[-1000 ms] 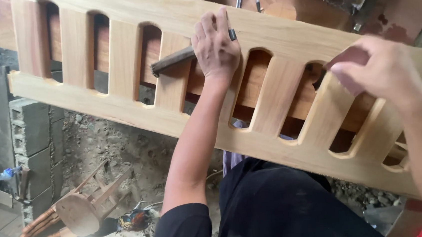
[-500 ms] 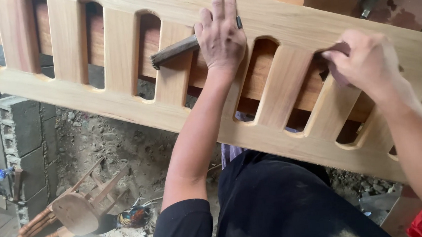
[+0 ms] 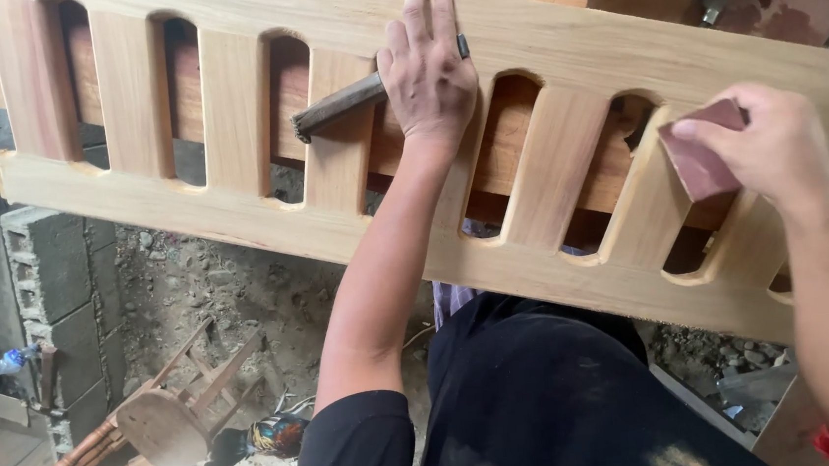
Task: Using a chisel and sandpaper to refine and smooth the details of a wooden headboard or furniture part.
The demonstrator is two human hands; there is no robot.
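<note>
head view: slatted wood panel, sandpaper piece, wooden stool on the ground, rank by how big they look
1. slatted wood panel, spans the whole frame
2. wooden stool, lying tipped far below, so distance shrinks it
3. sandpaper piece, in the right hand
</note>
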